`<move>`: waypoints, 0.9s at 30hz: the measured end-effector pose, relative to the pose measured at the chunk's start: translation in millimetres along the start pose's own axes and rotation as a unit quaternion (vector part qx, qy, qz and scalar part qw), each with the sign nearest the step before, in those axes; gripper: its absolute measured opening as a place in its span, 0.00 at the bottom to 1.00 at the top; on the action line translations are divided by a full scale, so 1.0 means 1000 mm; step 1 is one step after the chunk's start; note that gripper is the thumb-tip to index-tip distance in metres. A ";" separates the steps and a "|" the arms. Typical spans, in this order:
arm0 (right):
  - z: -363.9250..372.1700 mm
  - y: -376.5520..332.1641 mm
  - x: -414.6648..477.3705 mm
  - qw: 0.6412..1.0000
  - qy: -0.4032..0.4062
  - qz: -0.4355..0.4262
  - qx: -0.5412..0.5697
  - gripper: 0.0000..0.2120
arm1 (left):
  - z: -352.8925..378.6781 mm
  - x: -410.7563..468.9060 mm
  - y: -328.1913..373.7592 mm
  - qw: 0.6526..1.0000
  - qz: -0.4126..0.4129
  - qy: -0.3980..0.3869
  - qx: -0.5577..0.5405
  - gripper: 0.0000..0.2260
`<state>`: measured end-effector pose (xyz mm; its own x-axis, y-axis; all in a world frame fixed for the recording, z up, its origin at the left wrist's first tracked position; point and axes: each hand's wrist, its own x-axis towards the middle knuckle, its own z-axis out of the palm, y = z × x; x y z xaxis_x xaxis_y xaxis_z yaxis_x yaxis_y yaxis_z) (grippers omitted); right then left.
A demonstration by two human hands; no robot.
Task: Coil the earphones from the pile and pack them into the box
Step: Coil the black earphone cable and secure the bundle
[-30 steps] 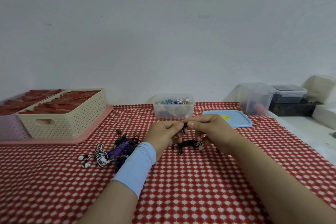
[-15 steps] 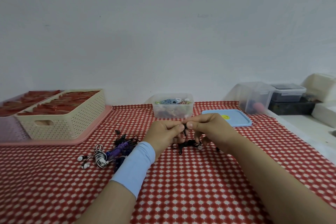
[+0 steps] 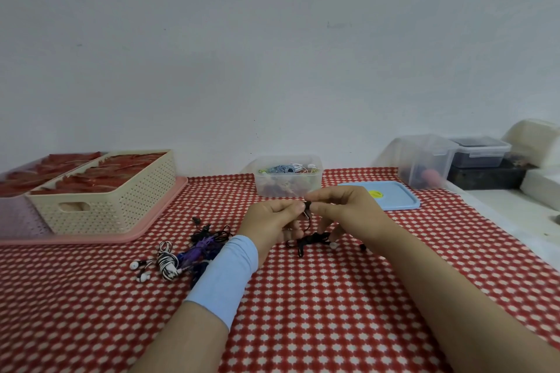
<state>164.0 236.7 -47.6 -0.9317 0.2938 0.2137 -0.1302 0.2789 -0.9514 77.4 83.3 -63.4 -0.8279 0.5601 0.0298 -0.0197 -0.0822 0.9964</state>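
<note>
Black earphones (image 3: pixel 312 240), left hand (image 3: pixel 272 221), right hand (image 3: pixel 348 211) pinching top — rest below grip

My only camera rides on my head, facing forward and a little down across the table (image 3: pixel 303 327). Its wide angle puts the wall (image 3: pixel 272 54) over the upper half of the frame and the table over the lower half. My forearms come in from the bottom edge. My left hand (image 3: pixel 272 221) and right hand (image 3: pixel 348 212) meet just below centre, near enough that the thin cord of the earphones (image 3: pixel 313 239) they pinch shows. The box (image 3: pixel 288 188) sits just above them.
</note>
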 end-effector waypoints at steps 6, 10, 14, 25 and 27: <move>-0.001 0.002 0.002 0.999 0.018 -0.027 -0.035 0.08 | 0.000 0.002 -0.002 1.000 -0.027 -0.008 -0.005 0.07; 0.001 0.002 0.003 0.998 0.021 -0.044 -0.048 0.09 | -0.001 0.002 -0.002 0.999 -0.032 -0.006 -0.012 0.07; 0.001 0.000 0.002 0.997 0.016 -0.045 -0.062 0.10 | -0.003 0.002 -0.003 1.000 -0.022 -0.004 0.014 0.07; 0.002 -0.002 0.000 0.997 0.018 -0.046 -0.062 0.10 | -0.003 0.001 0.000 0.998 0.026 0.006 0.064 0.06; 0.002 -0.004 -0.001 0.997 0.016 -0.046 -0.052 0.11 | -0.003 0.001 0.000 0.998 0.025 0.009 0.060 0.04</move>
<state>164.8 233.1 -44.9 -0.9059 0.2914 0.3074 -0.1774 0.3981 -0.9000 75.0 81.2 -63.8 -0.8360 0.5430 0.0790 0.0885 -0.0088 0.9960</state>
